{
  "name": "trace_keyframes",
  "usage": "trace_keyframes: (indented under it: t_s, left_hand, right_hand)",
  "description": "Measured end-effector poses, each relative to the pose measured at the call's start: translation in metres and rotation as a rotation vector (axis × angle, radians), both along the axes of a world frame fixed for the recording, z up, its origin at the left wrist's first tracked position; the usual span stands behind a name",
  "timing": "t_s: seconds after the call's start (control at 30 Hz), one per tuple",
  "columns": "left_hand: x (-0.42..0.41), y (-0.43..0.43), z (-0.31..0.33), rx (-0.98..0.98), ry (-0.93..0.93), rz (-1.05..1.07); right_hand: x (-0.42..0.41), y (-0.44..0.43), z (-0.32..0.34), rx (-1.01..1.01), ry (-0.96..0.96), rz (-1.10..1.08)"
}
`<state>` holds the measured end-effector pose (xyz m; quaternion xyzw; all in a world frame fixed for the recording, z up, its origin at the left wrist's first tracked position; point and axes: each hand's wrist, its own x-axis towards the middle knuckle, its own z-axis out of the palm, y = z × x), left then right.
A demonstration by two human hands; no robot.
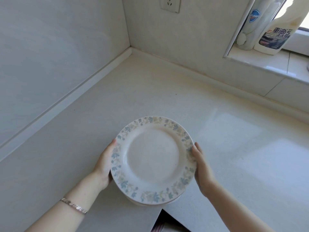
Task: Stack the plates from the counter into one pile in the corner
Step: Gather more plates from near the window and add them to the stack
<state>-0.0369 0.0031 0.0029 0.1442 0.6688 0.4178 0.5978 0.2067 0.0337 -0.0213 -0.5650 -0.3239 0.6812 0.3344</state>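
A pile of white plates [153, 159] with a blue and beige flower rim is held above the near part of the cream counter [117, 97]. Edges of at least one more plate show under the top one. My left hand [104, 163] grips the pile's left side from below, a silver bracelet on its wrist. My right hand [201, 168] presses flat against the right rim. The counter's corner [131, 48], where the two tiled walls meet, lies far ahead, bare.
A window sill [267, 62] at the upper right carries a white cleaner bottle [275, 30] and a smaller bottle [252, 24]. A wall socket [170, 4] sits above the corner. The counter's inner front edge [160, 213] notches in just below the plates.
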Motion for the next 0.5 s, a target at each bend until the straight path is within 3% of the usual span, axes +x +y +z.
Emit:
trace_keyframes:
  t_s: [0.1, 0.27, 0.5]
  left_hand:
    - [-0.002, -0.002, 0.000, -0.054, -0.060, -0.055]
    - [-0.005, -0.003, -0.002, -0.037, -0.067, -0.055]
    - [-0.003, -0.002, 0.004, -0.067, -0.011, -0.072]
  right_hand:
    - [0.001, -0.002, -0.006, -0.043, 0.168, 0.066]
    - [0.000, -0.005, -0.015, 0.003, 0.269, 0.089]
    - [0.009, -0.001, -0.012, -0.014, 0.179, 0.152]
